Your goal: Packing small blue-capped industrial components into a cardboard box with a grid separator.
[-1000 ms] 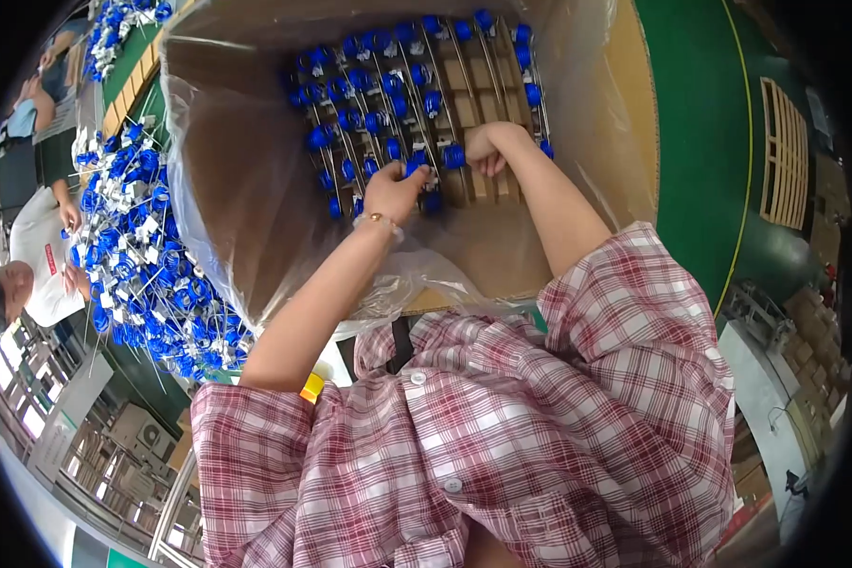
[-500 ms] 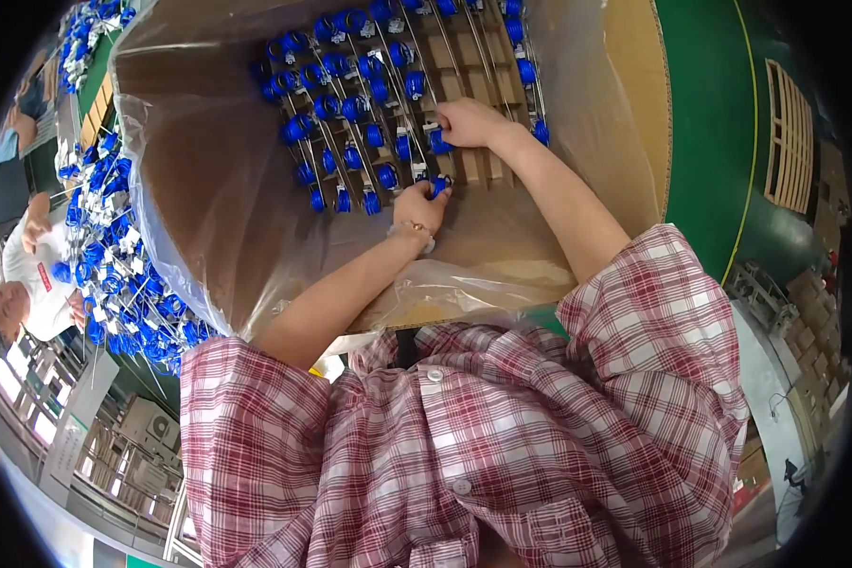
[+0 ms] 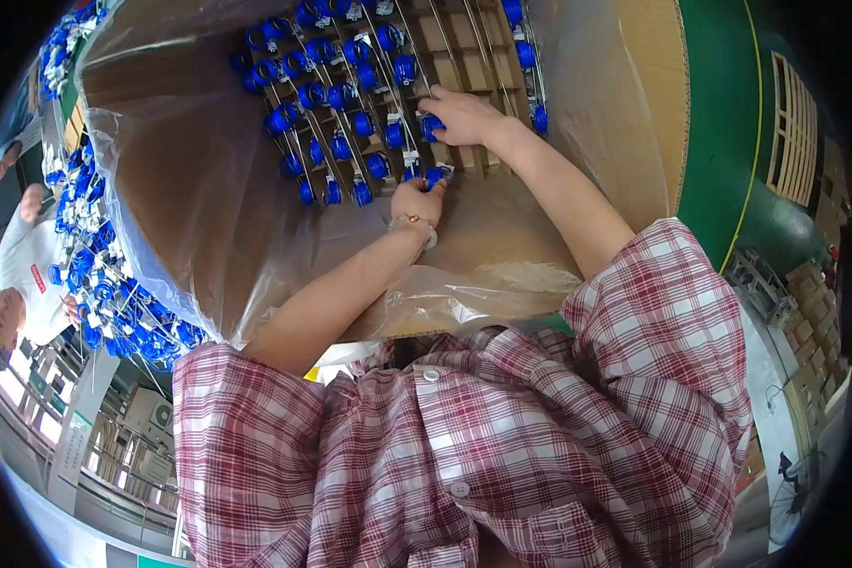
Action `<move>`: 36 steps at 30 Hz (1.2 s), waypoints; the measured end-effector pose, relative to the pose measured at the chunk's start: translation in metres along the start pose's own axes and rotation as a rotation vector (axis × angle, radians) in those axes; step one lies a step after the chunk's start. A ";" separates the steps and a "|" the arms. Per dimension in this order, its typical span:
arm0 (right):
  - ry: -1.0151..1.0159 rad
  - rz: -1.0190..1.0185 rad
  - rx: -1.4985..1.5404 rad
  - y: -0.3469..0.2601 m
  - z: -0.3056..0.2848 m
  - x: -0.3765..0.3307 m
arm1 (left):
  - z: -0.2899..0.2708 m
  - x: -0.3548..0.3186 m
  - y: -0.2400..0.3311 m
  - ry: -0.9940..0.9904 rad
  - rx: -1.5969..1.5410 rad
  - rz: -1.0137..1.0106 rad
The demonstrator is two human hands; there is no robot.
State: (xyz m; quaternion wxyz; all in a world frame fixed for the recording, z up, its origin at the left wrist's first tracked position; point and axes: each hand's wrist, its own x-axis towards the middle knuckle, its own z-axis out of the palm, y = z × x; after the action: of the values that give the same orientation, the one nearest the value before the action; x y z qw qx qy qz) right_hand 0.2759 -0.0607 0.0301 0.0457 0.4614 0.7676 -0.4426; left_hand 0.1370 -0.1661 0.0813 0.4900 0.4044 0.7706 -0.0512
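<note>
My left hand (image 3: 417, 202) is closed on a blue cable coil (image 3: 435, 177) with a white end piece, near the front of the divided layer in the carton. Just beyond it and to the right, my right hand (image 3: 464, 117) has its fingers and thumb around another blue coil (image 3: 431, 127). Its fingertips are partly hidden. Several similar coils (image 3: 339, 96) with thin metal rods lie in slanting rows across the brown cardboard dividers (image 3: 459, 71).
The carton wall (image 3: 658, 85) is lined with clear plastic film (image 3: 180, 180). Outside on the left is a heap of blue coils (image 3: 114, 284), with a person in a light top (image 3: 33, 256) beyond it. A wooden pallet (image 3: 793, 128) lies on the green floor (image 3: 715, 114) at right.
The view has shifted slightly, so the coils appear farther left and up. My right hand's fingers are more stretched out around its coil. My left hand stays at its coil.
</note>
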 end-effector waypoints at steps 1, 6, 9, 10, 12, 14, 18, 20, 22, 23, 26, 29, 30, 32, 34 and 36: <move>0.000 0.004 0.002 0.001 0.001 -0.001 | -0.004 0.000 -0.004 -0.006 -0.017 -0.011; -0.008 0.007 0.009 -0.004 0.002 -0.003 | -0.012 0.007 -0.019 -0.027 -0.089 -0.005; -0.003 -0.013 0.001 -0.006 0.002 -0.002 | -0.001 0.011 -0.016 0.007 -0.101 -0.011; -0.004 -0.014 0.000 -0.006 0.003 -0.001 | 0.003 0.012 -0.015 0.008 -0.102 -0.012; 0.001 -0.011 0.005 -0.006 0.002 -0.002 | 0.011 0.015 -0.009 -0.022 -0.206 -0.040; 0.008 -0.015 0.005 -0.004 0.002 -0.001 | 0.013 0.017 -0.005 -0.024 -0.142 0.002; 0.024 -0.021 0.001 -0.003 0.006 0.003 | 0.012 0.024 -0.002 -0.008 0.041 0.063; 0.029 -0.045 0.000 -0.005 0.008 0.006 | 0.013 0.028 -0.005 -0.004 0.125 0.078; 0.033 -0.068 -0.003 -0.005 0.010 0.008 | 0.015 0.033 -0.006 -0.003 0.209 0.094; 0.043 -0.063 0.009 -0.005 0.010 0.009 | 0.016 0.035 -0.004 -0.015 0.232 0.059; 0.059 -0.060 0.021 -0.007 0.013 0.010 | 0.016 0.035 -0.003 -0.035 0.284 0.041; 0.077 -0.039 0.012 -0.014 0.010 0.009 | 0.016 0.031 -0.003 -0.050 0.357 0.083; 0.088 -0.019 0.001 -0.018 0.007 0.009 | 0.017 0.029 -0.003 -0.057 0.403 0.108; 0.243 -0.172 -0.098 -0.019 0.005 0.012 | 0.018 0.026 0.001 -0.076 0.404 0.099; 0.399 -0.321 -0.195 -0.016 0.002 0.018 | 0.020 0.023 0.007 -0.099 0.406 0.096; 0.586 -0.441 -0.431 -0.020 -0.007 0.028 | 0.021 0.019 0.012 -0.119 0.387 0.103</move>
State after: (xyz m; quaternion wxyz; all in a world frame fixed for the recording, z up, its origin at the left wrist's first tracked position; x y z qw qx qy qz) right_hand 0.2479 -0.0407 0.0337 -0.1747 0.3721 0.9035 -0.1212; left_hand 0.1565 -0.1570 0.0598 0.4497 0.5260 0.6945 -0.1970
